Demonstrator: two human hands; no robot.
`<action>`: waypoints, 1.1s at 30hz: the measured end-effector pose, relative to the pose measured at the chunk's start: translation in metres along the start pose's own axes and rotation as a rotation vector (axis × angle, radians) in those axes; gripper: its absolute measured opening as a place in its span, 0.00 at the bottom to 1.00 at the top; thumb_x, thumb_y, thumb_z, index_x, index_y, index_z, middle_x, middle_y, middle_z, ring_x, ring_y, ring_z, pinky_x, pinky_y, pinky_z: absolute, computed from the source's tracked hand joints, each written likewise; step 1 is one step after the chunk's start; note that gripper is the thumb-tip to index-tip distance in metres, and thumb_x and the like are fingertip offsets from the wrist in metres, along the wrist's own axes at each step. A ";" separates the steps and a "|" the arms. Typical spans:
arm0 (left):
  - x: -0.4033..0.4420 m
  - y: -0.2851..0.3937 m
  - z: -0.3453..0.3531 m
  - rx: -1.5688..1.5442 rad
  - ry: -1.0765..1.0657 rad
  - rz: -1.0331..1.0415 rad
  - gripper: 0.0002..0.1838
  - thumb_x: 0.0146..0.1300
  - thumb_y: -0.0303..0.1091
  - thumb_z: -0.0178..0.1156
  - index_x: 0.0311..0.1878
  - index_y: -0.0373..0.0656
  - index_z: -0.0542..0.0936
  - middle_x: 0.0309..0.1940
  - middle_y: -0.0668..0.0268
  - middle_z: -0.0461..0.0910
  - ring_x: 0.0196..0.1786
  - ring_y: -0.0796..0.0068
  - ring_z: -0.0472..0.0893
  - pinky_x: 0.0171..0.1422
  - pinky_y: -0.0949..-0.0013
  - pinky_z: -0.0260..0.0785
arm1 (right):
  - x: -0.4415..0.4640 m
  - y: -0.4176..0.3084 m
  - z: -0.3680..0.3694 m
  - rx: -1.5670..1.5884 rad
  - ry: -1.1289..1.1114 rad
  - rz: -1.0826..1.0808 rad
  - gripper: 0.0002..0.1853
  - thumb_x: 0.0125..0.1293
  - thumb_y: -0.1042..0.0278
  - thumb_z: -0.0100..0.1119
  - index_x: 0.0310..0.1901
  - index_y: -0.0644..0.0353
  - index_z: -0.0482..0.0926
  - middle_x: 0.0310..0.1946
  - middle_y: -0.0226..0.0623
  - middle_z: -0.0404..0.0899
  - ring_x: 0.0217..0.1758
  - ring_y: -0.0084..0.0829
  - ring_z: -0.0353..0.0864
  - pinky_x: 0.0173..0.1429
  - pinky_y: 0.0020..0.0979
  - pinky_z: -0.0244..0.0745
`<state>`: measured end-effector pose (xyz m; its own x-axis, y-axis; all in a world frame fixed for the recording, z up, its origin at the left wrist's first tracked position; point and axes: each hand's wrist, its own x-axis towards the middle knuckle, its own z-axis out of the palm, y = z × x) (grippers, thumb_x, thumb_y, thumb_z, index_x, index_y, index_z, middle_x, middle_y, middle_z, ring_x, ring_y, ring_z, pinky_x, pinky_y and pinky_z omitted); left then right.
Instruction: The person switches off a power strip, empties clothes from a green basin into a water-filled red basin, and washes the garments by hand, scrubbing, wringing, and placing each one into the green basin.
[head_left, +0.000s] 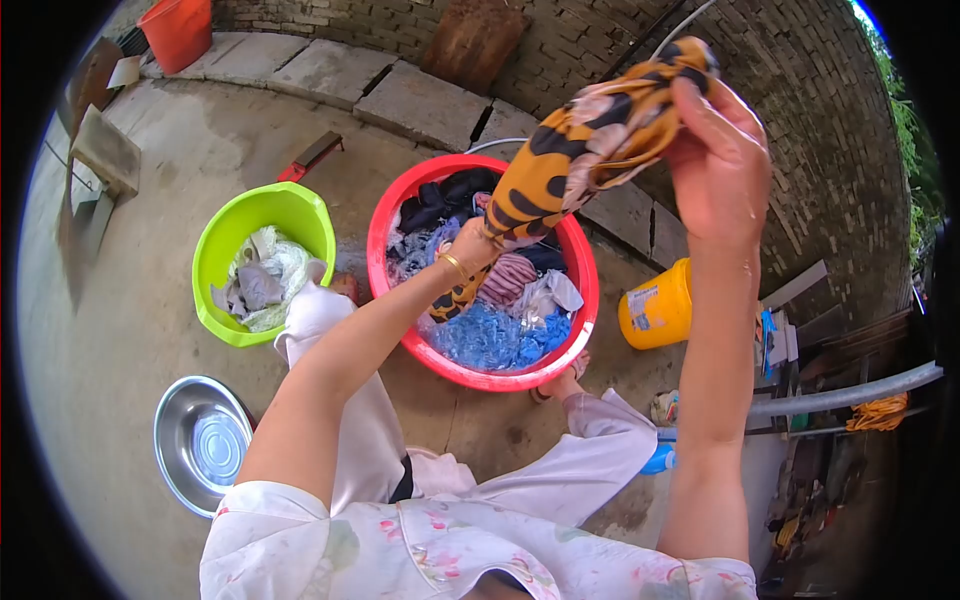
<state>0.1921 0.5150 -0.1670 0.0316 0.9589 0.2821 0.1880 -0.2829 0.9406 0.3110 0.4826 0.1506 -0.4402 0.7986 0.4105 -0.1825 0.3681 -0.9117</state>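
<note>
Between my two hands stretches a wet, twisted orange cloth with black and pale patches (560,160). High on the right, my right hand (718,160) pinches its upper end. My left hand (470,250), with a gold bangle at the wrist, is closed round the cloth lower down, and its tail hangs into the red tub (383,270). Inside that tub lie soaking clothes: dark pieces (450,195), a striped pink-red piece (507,280) and a blue piece (480,335) in water.
Left of the tub stands a lime green basin (207,285) holding grey and white cloths (265,280). A steel bowl (205,440) lies nearer me. To the right are a yellow bucket (655,308) and a grey pipe (850,392). Stone slabs (420,103) line the brick wall (800,130).
</note>
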 end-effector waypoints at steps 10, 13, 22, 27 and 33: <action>0.029 -0.018 0.010 -0.768 0.283 -0.297 0.10 0.57 0.28 0.55 0.42 0.39 0.78 0.36 0.65 0.80 0.37 0.75 0.80 0.41 0.72 0.72 | -0.218 0.294 -0.207 -0.918 0.246 0.835 0.25 0.51 0.75 0.61 0.53 0.63 0.70 0.41 0.42 0.78 0.43 0.33 0.78 0.43 0.31 0.75; 0.028 -0.029 0.030 0.195 0.170 -0.023 0.14 0.47 0.30 0.61 0.37 0.34 0.75 0.29 0.50 0.78 0.34 0.51 0.78 0.38 0.63 0.69 | -0.170 0.250 -0.108 -0.503 0.268 0.710 0.46 0.46 0.75 0.67 0.66 0.65 0.51 0.60 0.53 0.61 0.45 0.36 0.77 0.37 0.28 0.77; 0.011 -0.006 0.016 1.156 -0.420 -0.023 0.32 0.43 0.38 0.65 0.55 0.43 0.67 0.50 0.57 0.70 0.58 0.58 0.66 0.54 0.44 0.53 | -0.142 0.388 -0.076 -0.362 -0.025 0.575 0.30 0.41 0.76 0.66 0.51 0.65 0.71 0.39 0.42 0.79 0.38 0.29 0.78 0.46 0.29 0.72; 0.013 0.015 -0.017 0.976 -0.198 0.085 0.32 0.45 0.36 0.64 0.57 0.42 0.67 0.50 0.55 0.69 0.56 0.55 0.68 0.57 0.50 0.55 | -0.236 0.531 -0.071 -0.457 0.118 0.819 0.20 0.44 0.71 0.58 0.43 0.66 0.74 0.37 0.50 0.79 0.41 0.45 0.78 0.47 0.36 0.71; -0.001 0.013 -0.035 0.884 -0.213 -0.038 0.26 0.46 0.32 0.63 0.51 0.41 0.72 0.49 0.55 0.69 0.55 0.54 0.68 0.58 0.58 0.57 | -0.257 0.579 0.022 -0.682 0.030 1.033 0.14 0.55 0.69 0.52 0.43 0.63 0.75 0.47 0.55 0.74 0.53 0.50 0.72 0.56 0.43 0.66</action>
<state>0.1600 0.5101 -0.1487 0.1739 0.9761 0.1302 0.8744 -0.2139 0.4355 0.2986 0.4800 -0.4834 -0.0838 0.8691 -0.4875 0.7370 -0.2752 -0.6173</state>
